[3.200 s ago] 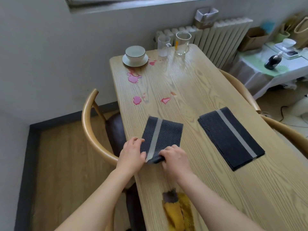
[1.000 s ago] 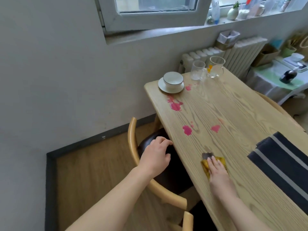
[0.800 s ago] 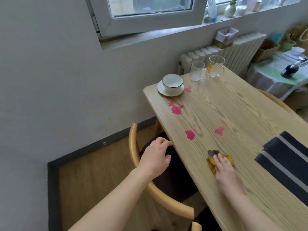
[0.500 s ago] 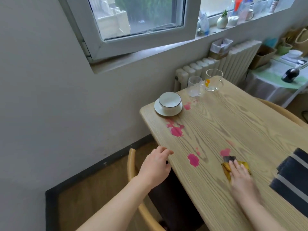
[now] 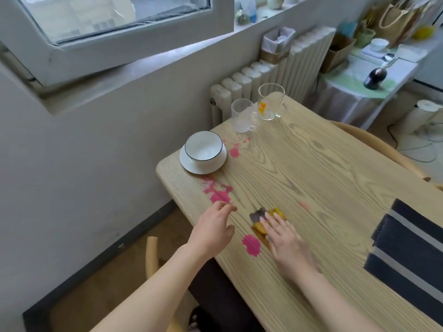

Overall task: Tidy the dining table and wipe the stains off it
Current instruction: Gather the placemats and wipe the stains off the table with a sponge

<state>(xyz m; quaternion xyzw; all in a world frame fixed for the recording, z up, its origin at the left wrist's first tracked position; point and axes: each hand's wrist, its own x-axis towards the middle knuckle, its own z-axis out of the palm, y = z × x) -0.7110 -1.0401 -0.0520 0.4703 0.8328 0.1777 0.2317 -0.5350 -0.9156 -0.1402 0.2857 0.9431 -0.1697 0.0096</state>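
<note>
My right hand [image 5: 285, 240] lies flat on a yellow and grey cleaning cloth [image 5: 260, 220], pressing it onto the light wooden dining table [image 5: 311, 178]. A pink stain [image 5: 251, 245] sits just left of the cloth. More pink stains [image 5: 219, 194] spread near the table's left edge, and smaller ones [image 5: 234, 152] lie beside a white bowl on a saucer [image 5: 203, 152]. My left hand [image 5: 213, 232] hovers at the table's left edge, fingers apart, holding nothing. A faint pink smear [image 5: 304, 205] remains right of the cloth.
Two clear glasses [image 5: 243, 116] [image 5: 271, 101] stand at the table's far end by a white radiator [image 5: 275, 73]. Dark striped placemats [image 5: 407, 255] lie stacked at the right. A wooden chair [image 5: 152, 255] stands under my left arm, another chair [image 5: 383, 149] on the far side.
My right hand slid the cloth forward along the table over one pink stain, leaving a faint smear. My left hand left the chair back and now hovers at the table edge.
</note>
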